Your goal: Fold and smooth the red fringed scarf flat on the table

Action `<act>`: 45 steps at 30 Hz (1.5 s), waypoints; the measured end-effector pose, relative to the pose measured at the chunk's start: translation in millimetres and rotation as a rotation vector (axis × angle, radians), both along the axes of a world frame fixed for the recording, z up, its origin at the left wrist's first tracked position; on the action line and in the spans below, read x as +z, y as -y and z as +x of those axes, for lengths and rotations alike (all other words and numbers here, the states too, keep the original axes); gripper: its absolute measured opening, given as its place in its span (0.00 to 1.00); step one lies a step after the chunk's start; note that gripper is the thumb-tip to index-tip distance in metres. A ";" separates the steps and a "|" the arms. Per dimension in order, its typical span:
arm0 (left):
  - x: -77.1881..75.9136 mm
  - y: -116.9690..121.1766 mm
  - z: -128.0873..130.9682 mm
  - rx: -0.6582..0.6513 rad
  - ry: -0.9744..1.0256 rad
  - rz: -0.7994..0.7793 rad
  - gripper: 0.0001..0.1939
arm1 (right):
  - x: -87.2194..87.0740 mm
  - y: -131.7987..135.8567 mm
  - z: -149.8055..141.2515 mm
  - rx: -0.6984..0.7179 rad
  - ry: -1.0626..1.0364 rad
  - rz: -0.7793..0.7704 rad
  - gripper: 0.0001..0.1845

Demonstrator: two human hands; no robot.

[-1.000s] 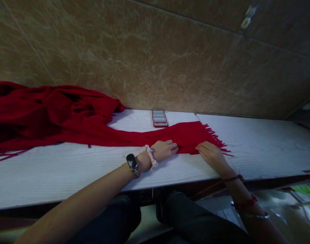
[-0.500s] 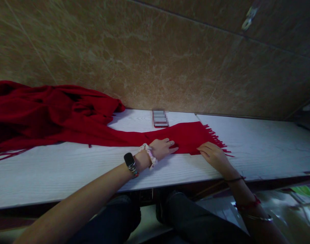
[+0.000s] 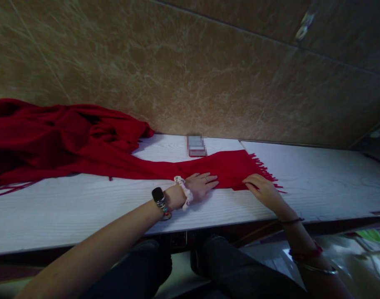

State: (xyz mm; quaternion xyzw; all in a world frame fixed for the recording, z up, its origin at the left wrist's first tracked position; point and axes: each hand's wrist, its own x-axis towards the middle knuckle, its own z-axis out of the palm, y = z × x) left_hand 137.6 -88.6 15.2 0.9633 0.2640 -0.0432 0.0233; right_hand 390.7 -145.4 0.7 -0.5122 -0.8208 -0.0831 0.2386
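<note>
A red fringed scarf lies along a white wood-grain surface. Its right part is folded into a smooth flat band, ending in tassels. My left hand rests on the band's lower edge with its fingers stretched out flat. It wears a ring, and a pale scrunchie and a dark watch sit on its wrist and forearm. Close to the fringed end, my right hand has thumb and index finger together at the scarf's near edge. Toward the left, the rest of the scarf is a loose, crumpled heap.
Behind the band, a phone-like object with a blurred face lies on the white surface. A brown marbled tile wall rises along the back. My legs are below the front edge, and a green item shows at lower right.
My left hand has shifted slightly downward and its fingers lie flatter on the scarf. My right hand stays at the near edge, its fingers barely moved. The scarf looks the same.
</note>
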 end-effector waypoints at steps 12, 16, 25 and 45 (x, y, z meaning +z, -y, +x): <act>-0.4 -3.3 4.4 -0.014 0.128 0.112 0.17 | 4.5 3.0 -0.7 0.005 0.048 -0.057 0.13; -5.4 -7.8 8.3 -0.123 0.139 0.084 0.19 | 5.4 4.3 -2.1 0.007 0.054 -0.057 0.14; -5.2 -18.1 17.3 -0.170 0.171 0.079 0.18 | 8.0 0.3 -7.3 -0.101 0.010 -0.094 0.17; -14.9 -15.2 10.0 -0.128 0.140 -0.057 0.24 | -3.5 -29.7 -34.3 -0.204 0.137 -0.259 0.24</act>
